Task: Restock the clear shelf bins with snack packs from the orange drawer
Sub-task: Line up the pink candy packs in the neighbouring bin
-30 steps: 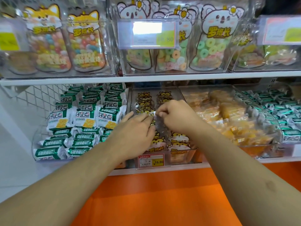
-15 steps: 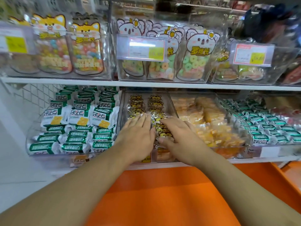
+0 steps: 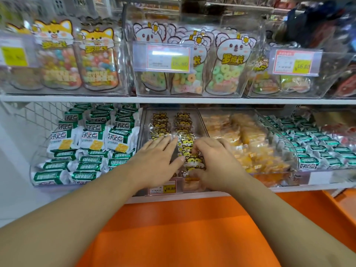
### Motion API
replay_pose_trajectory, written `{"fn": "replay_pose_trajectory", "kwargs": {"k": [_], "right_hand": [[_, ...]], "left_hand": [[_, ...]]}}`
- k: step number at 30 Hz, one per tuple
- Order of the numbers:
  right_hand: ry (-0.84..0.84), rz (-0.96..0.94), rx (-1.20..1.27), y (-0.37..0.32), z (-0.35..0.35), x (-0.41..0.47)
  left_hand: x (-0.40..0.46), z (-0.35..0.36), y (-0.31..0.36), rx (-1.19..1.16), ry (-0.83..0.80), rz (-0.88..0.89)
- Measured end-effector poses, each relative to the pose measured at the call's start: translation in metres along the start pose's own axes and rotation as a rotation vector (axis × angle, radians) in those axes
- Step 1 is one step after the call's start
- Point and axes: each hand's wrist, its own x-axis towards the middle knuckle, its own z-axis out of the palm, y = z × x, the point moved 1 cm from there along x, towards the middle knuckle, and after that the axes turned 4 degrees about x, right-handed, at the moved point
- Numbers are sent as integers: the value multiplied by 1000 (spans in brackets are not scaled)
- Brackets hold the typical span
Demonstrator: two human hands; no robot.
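Observation:
Small clear snack packs printed with a yellow cat (image 3: 194,159) fill the middle clear bin (image 3: 144,122) on the lower shelf, in two rows. My left hand (image 3: 156,160) lies flat on the left row with straight fingers. My right hand (image 3: 213,162) rests on the right row, its fingers bent down onto the front packs; the fingertips are hidden, so a grip cannot be made out. The orange drawer (image 3: 183,228) spreads below the shelf under my forearms; its inside is out of sight.
Left of the middle bin a clear bin holds green-and-white cracker packs (image 3: 92,139). To the right stand a bin of orange-yellow packs (image 3: 242,139) and a bin of green packs (image 3: 316,145). The upper shelf (image 3: 173,100) carries bins of candy pouches. A price tag (image 3: 161,187) hangs at the bin's front.
Both hands slid from the middle of the bin toward its front. The left hand flattened over the left row; the right hand came down on the front packs. The view tilted up slightly.

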Motion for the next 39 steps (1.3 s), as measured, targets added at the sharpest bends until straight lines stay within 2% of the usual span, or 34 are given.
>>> {"fn": "replay_pose_trajectory", "kwargs": {"k": [5, 9, 21, 30, 36, 39], "right_hand": [[-44, 15, -43, 0, -2, 3], [-70, 38, -73, 0, 2, 7], [0, 5, -155, -1, 8, 2], [-131, -17, 8, 10, -11, 4], [-80, 26, 154, 10, -17, 3], [-129, 4, 112, 12, -15, 3]], "left_hand": [[-6, 5, -7, 119, 63, -16], [-3, 7, -8, 122, 66, -31], [-11, 12, -11, 190, 44, 11], [-8, 5, -5, 85, 4, -16], [-1, 6, -3, 26, 23, -49], [-1, 8, -3, 67, 24, -42]]}}
